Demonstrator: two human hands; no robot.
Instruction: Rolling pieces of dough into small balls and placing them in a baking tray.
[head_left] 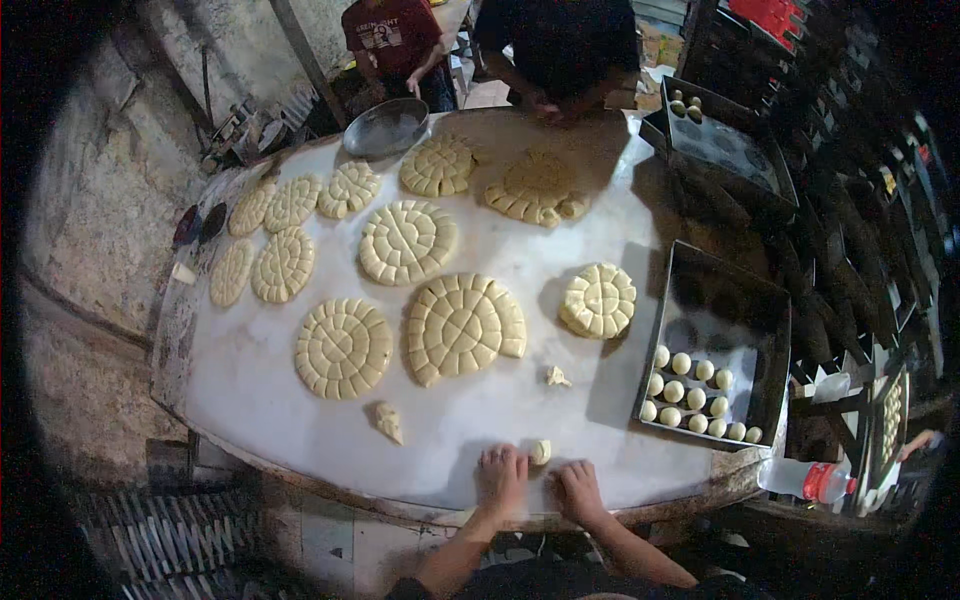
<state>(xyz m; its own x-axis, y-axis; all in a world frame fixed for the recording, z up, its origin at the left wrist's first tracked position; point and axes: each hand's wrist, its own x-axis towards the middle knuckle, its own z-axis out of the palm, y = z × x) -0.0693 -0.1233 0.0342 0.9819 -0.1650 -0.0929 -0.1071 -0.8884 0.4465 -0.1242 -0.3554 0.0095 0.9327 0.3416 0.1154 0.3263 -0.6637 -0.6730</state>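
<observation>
A small lump of dough (541, 452) stands on the pale tabletop near its front edge, between my two hands. My left hand (503, 478) rests palm down just left of it, fingers slightly bent and holding nothing. On the other side, my right hand (577, 489) lies low on the table, its fingers loosely curled with nothing seen in them. Farther off is a torn dough scrap (557, 376), and to the left lies another dough piece (388, 423). A disc of dough cut into wedges (466, 330) has a gap along its lower right edge.
Several more scored dough discs (343, 348) cover the left and far table. At right, a dark metal tray (655, 330) holds rows of dough balls (697, 398). A plastic bottle (808, 480) lies at the right corner. Two people stand beyond, near a round pan (386, 128).
</observation>
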